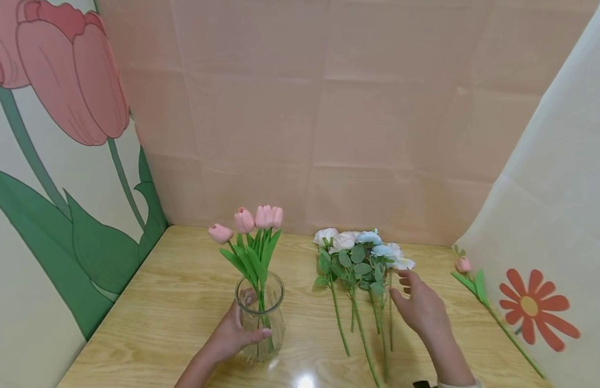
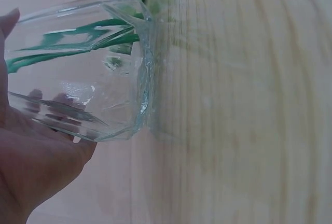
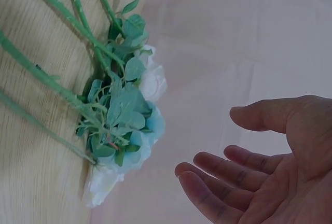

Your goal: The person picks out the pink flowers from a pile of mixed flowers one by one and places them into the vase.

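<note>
My left hand (image 1: pixel 232 333) holds a clear glass vase (image 1: pixel 279 330) by its side, the thumb across its front. Pink tulips (image 1: pixel 243 220) with green leaves stand in the vase, leaning a little left. In the left wrist view, the vase's faceted base (image 2: pixel 144 86) appears at the wooden tabletop. My right hand (image 1: pixel 422 310) hovers beside a row of cut flowers, its fingers loosely bent and nothing between them. Those flowers have white roses (image 1: pixel 343 242) and pale blue blooms (image 1: pixel 369 237) on long green stems. The right wrist view shows a gap between my fingers and the blue bloom (image 3: pixel 153 125).
One pink tulip (image 1: pixel 463 264) lies along the right edge of the wooden table (image 1: pixel 173 302), against a pale cloth with a printed red flower (image 1: pixel 529 305). A plain pink backdrop (image 1: pixel 309 118) hangs behind. Another cloth printed with large tulips (image 1: pixel 76 81) hangs at the left.
</note>
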`<action>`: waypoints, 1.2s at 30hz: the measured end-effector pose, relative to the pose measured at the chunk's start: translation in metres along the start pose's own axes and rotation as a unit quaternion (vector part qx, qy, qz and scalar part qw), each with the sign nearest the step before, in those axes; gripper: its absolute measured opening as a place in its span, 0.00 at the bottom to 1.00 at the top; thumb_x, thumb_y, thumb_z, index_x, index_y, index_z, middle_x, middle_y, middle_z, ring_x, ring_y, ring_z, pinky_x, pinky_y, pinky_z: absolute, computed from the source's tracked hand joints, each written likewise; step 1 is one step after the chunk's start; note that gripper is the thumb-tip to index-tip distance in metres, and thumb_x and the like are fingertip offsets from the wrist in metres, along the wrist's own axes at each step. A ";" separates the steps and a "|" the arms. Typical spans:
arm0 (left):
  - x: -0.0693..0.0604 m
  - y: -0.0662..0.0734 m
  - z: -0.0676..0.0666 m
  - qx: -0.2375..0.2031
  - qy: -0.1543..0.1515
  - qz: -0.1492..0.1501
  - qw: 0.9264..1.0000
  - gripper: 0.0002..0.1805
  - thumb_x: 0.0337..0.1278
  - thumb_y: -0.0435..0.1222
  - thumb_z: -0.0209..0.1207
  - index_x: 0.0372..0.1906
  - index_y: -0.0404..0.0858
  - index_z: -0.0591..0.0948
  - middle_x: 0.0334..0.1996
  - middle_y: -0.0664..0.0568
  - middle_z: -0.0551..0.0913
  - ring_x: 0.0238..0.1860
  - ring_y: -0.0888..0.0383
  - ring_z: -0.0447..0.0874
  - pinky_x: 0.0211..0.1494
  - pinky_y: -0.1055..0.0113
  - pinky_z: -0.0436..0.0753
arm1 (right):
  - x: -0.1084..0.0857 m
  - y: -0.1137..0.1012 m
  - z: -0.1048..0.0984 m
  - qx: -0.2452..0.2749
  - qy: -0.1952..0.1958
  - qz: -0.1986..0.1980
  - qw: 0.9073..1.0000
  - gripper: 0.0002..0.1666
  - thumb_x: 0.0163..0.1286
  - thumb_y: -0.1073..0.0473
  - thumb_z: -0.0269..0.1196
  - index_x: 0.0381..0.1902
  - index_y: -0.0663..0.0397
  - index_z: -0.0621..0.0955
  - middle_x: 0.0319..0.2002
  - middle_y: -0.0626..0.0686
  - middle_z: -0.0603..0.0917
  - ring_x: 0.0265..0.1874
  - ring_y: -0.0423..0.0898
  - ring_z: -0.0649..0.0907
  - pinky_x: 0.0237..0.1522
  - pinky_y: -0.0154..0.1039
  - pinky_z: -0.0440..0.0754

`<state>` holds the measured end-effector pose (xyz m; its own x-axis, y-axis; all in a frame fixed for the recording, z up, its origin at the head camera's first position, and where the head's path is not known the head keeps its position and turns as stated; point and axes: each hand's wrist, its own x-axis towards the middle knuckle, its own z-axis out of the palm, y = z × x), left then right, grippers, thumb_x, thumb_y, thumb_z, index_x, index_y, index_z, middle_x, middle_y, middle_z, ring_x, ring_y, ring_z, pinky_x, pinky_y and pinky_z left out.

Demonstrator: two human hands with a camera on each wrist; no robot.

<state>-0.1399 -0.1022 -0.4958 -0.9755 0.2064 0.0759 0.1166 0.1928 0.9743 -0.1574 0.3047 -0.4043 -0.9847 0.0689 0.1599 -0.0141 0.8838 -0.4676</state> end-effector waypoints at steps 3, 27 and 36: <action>0.000 0.000 0.000 -0.003 -0.002 0.003 1.000 0.57 0.44 0.41 0.78 0.78 0.41 0.57 0.76 0.38 0.62 0.77 0.36 0.54 0.75 0.32 0.51 | 0.000 0.005 -0.002 -0.005 0.001 0.002 1.000 0.33 0.75 0.50 0.59 0.69 0.65 0.68 0.61 0.71 0.79 0.56 0.68 0.81 0.52 0.67 0.77; -0.001 0.002 -0.001 0.014 0.002 -0.009 1.000 0.59 0.43 0.43 0.78 0.79 0.42 0.56 0.76 0.38 0.62 0.76 0.33 0.55 0.73 0.29 0.53 | 0.002 0.057 -0.019 -0.032 -0.034 0.054 0.997 0.37 0.76 0.47 0.56 0.69 0.70 0.65 0.63 0.74 0.75 0.58 0.71 0.78 0.48 0.65 0.79; -0.001 0.002 -0.001 0.015 0.000 -0.009 1.000 0.59 0.44 0.43 0.78 0.79 0.43 0.56 0.76 0.38 0.63 0.77 0.34 0.54 0.73 0.28 0.51 | 0.002 0.075 -0.023 -0.037 -0.033 0.069 0.996 0.37 0.76 0.46 0.55 0.68 0.71 0.64 0.63 0.75 0.74 0.58 0.72 0.78 0.48 0.66 0.78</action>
<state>-0.1391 -0.1029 -0.4939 -0.9775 0.2025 0.0590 0.1052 0.2256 0.9685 -0.1568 0.3821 -0.4192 -0.9859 0.1627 0.0394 0.1320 0.9002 -0.4150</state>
